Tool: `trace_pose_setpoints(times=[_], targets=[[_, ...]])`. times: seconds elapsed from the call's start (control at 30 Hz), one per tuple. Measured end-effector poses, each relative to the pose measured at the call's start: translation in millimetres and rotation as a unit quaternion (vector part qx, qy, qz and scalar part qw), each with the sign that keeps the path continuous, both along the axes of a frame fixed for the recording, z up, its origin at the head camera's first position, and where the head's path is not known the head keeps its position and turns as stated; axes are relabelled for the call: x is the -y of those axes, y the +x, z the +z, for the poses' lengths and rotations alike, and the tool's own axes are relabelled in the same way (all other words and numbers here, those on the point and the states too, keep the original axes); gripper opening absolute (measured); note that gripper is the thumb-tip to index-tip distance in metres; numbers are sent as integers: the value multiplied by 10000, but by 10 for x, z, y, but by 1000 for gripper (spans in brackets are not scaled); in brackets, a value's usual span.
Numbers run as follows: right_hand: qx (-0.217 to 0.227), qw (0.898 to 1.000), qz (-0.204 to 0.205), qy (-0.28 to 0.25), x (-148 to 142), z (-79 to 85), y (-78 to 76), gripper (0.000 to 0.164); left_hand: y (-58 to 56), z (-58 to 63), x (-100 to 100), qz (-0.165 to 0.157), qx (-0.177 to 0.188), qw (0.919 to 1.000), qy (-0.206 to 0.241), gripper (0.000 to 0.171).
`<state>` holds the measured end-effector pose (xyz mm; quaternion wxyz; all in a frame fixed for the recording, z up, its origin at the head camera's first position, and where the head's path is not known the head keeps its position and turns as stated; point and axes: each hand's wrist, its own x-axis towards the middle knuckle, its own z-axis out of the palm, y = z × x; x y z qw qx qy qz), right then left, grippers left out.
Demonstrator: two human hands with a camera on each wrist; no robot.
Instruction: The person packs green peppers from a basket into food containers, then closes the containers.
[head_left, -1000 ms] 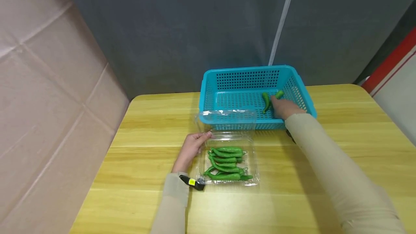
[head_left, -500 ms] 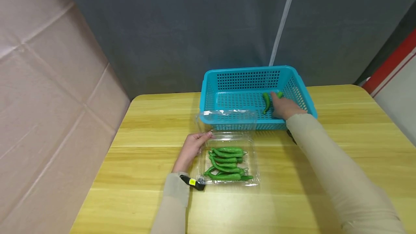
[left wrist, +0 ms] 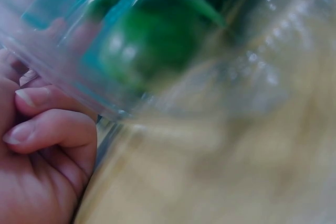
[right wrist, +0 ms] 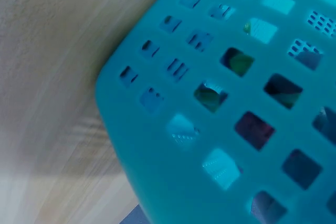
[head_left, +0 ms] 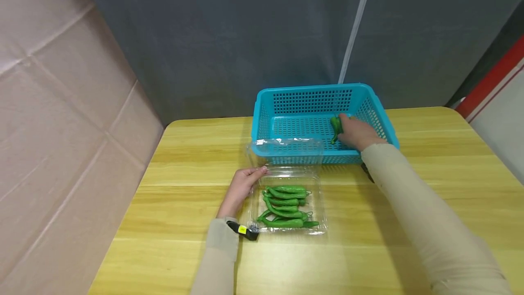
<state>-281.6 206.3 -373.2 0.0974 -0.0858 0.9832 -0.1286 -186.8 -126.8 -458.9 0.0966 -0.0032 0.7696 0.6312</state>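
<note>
My left hand pinches the left edge of a clear plastic clamshell box near its hinge. In the left wrist view, curled fingers lie against the box's side. Several green chili peppers lie crosswise in the box, and its lid stands raised, overlapping the basket's near rim. My right hand reaches into a blue plastic basket, its fingers gripping at green chili peppers on the bottom; the palm partly hides them. The right wrist view shows mostly the basket's perforated wall.
The wooden table has its far edge just behind the basket. A dark grey panel rises beyond it. Pinkish sheeting covers the left side. A red and white surface stands at the right.
Inside the basket, my right hand has shifted slightly left and its fingers have closed in on the peppers, covering more of the right-hand one. My left hand and the box stay put.
</note>
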Motion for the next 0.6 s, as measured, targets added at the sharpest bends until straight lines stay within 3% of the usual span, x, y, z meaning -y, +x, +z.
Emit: trace_pose_setpoints(times=[0.13, 0.4, 0.6], targets=[[-347, 9994, -12, -40, -1, 11, 6, 53, -4, -12, -1, -33, -46, 10000, 11, 44], [-772, 9963, -246, -282, 9, 55, 44, 52, -12, -25, -4, -92, -9, 9999, 55, 43], [-1347, 9908, -60, -134, 67, 147, 83, 47, -26, -17, 11, -98, -84, 9999, 62, 44]])
